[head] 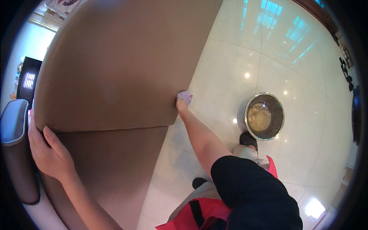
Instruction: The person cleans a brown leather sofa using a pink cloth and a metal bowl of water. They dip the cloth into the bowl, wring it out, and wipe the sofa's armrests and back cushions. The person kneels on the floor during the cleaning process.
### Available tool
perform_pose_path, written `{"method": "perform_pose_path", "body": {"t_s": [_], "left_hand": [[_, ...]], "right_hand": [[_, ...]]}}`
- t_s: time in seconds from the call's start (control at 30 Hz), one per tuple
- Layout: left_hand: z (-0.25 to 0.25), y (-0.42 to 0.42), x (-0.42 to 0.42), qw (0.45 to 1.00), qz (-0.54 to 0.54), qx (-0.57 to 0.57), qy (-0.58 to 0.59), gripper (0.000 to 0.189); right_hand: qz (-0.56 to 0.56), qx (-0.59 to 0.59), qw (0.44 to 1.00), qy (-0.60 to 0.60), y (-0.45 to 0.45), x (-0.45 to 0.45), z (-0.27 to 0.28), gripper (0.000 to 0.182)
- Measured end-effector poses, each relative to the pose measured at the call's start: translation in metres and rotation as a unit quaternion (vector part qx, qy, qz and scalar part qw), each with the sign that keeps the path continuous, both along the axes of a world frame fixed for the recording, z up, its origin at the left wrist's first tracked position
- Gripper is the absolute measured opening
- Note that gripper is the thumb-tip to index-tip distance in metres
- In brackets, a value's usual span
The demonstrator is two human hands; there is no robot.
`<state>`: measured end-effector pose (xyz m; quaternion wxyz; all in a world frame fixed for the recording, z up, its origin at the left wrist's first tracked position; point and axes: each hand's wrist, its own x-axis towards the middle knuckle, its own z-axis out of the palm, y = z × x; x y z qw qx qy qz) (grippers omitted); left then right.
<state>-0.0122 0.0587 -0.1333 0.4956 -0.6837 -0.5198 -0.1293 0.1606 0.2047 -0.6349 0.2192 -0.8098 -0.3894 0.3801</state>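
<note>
A large brown leather sofa back [115, 72] fills the left of the view, with a seam [115, 130] between two panels. My left hand [51, 155] grips its rounded top edge, the fingers over the far side and the thumb on the near face. A bit of pink shows by those fingertips; I cannot tell what it is. At the panel's lower edge, close to the floor, my right hand [181, 105] holds a bunched lilac cloth [187, 97] against the leather. The fingers are mostly hidden by the cloth and the sofa.
A round metal bucket [280, 115] with cloudy liquid stands on glossy cream floor tiles [224, 74], right beside my dark shoe [247, 139]. A grey-topped padded armrest [14, 123] is at far left. Past the sofa is a black screen [28, 79]. Dark footwear [345, 72] lies far right.
</note>
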Motion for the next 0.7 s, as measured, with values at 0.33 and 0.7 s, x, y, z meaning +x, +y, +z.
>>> {"method": "perform_pose_path", "body": {"t_s": [0.33,0.7], "left_hand": [[-0.005,0.003,-0.009,1.0,-0.021,0.001,0.021,0.042],[0.0,0.004,0.007,1.0,-0.021,0.006,-0.013,0.04]], "right_hand": [[-0.14,0.317,0.938,0.014,0.09,0.078,0.125,0.037],[0.068,0.723,0.688,-0.012,-0.02,-0.006,0.375,0.042]]}}
